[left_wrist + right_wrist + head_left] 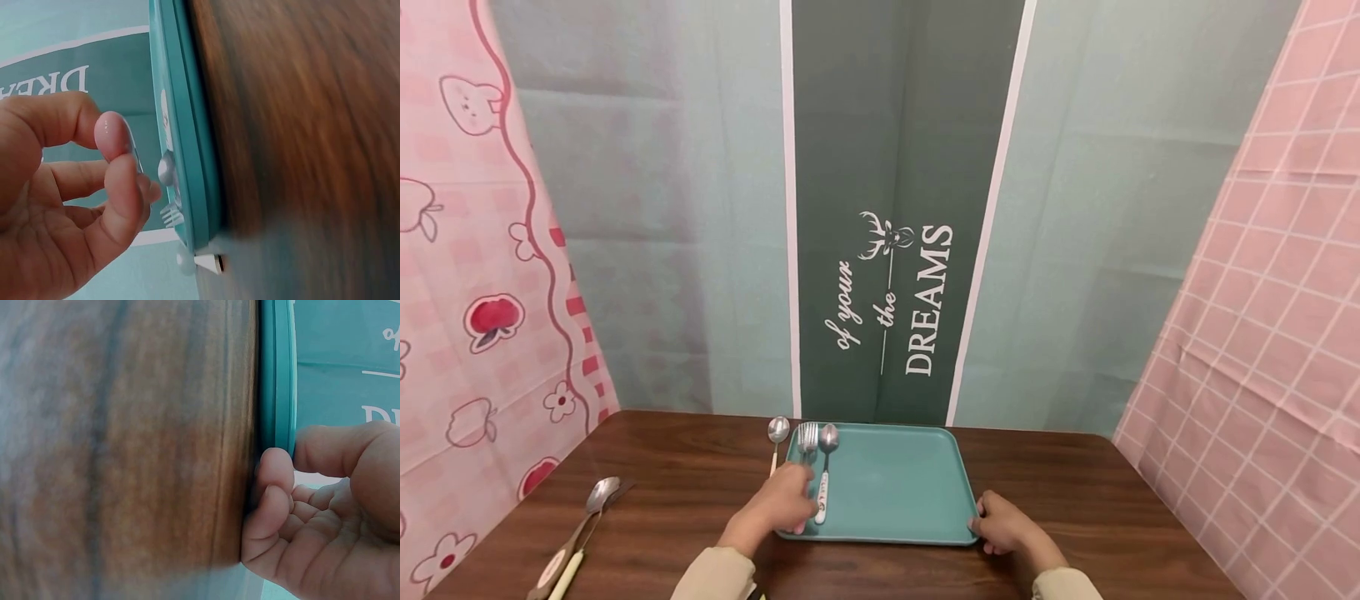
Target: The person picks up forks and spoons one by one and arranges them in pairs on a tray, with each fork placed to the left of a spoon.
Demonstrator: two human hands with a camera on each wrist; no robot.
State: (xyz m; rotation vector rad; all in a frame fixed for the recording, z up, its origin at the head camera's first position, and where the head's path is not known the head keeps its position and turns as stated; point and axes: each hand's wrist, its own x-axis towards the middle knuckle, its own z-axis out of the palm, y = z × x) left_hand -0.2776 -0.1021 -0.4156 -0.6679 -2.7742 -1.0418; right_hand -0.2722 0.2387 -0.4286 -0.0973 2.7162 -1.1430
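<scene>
A teal tray (pixel 895 483) lies on the table. My left hand (pixel 786 496) is over its left side, thumb and fingers pinching the pink handle end (pixel 112 134) of a fork (pixel 807 435), whose tines point toward the far edge of the tray. Most of that handle is hidden by the hand. Just right of the fork, a spoon with a white patterned handle (pixel 823 497) rests on the tray. My right hand (pixel 1003 522) grips the near right corner of the tray, thumb (pixel 328 450) at the rim and curled fingers below it.
Against the tray's left edge is a small spoon (pixel 778 430) with a pale handle. Farther left on the wooden table lie a brown-handled spoon (pixel 568 546) and a utensil with a yellow-green handle (pixel 568 575). Printed cloths (pixel 737 208) hang behind and at both sides.
</scene>
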